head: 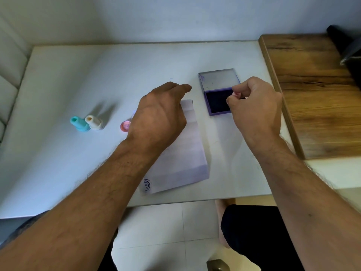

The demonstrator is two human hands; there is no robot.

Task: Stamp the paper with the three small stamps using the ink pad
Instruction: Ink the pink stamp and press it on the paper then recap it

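White walls close in behind a pale surface (pixel 78 71), with a wooden board (pixel 312 94) butted against its right edge.

The ink pad (pixel 218 103) lies open toward the far right, its clear lid (pixel 218 79) folded back flat beyond the dark pad. The right hand (pixel 256 106) is over the pad's right side, fingers curled and pinched together; something small seems to be held at the fingertips, pressed down toward the ink, but it is hidden by the fingers, so I cannot tell for sure whether that is a stamp.

The paper (pixel 187 153) lies just left of the ink pad, its long axis running from the near edge of the surface away toward the far side. The left hand (pixel 160 118) rests palm down on its far end, fingers loosely bent, gripping nothing and seemingly pinning the sheet. One round blue print (pixel 146 185) shows at the near left corner.

The coming move, as I judge it, turns on this: the paper is to the left of the right hand and slightly nearer the person, so the inked piece must travel left across the gap.

By count: two stamps stand upright and touching at the left, one teal stamp (pixel 79 124) and one cream stamp (pixel 94 123); one pink round piece (pixel 125 126) lies beside the left wrist, perhaps a cap. One ink pad, one sheet.
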